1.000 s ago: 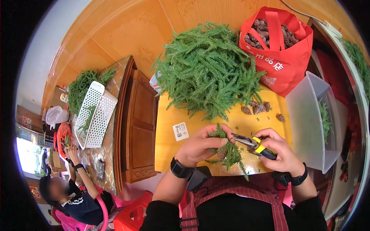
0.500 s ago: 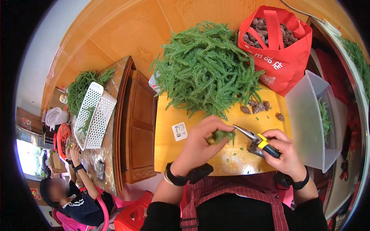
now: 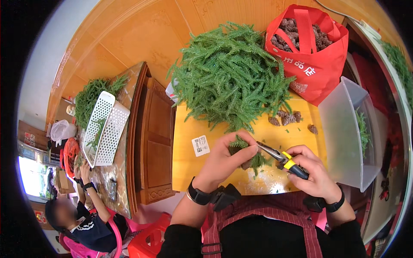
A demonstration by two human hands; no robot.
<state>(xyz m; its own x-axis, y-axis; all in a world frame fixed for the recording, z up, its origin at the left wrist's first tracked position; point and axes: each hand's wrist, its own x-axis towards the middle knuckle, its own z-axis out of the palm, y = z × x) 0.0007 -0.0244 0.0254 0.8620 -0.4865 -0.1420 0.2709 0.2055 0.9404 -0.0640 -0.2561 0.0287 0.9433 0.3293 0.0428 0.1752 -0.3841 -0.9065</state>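
Note:
My left hand [image 3: 228,157] is closed around a small green pine sprig [image 3: 259,161], with a brown piece, possibly a pine cone, partly hidden under the fingers. In my right hand [image 3: 316,172] is a pair of long-nose pliers [image 3: 289,163] with black and yellow handles. The jaws of the pliers meet the left thumb and fingertips; whatever they grip there is too small to tell. Beyond the hands rises a big heap of green pine sprigs [image 3: 232,77]. Several loose pine cones [image 3: 288,117] lie to its right on the yellow table [image 3: 185,172].
A red bag [image 3: 318,73] full of pine cones stands at the back right, beside a translucent plastic bin [image 3: 344,133]. A white label [image 3: 200,145] lies on the table's left. Further left, a person [image 3: 92,219] works near a white perforated basket [image 3: 109,133].
My left hand has turned, bringing more of the sprig and the brown piece into sight. The pliers' tip has shifted slightly left and down to the left fingertips.

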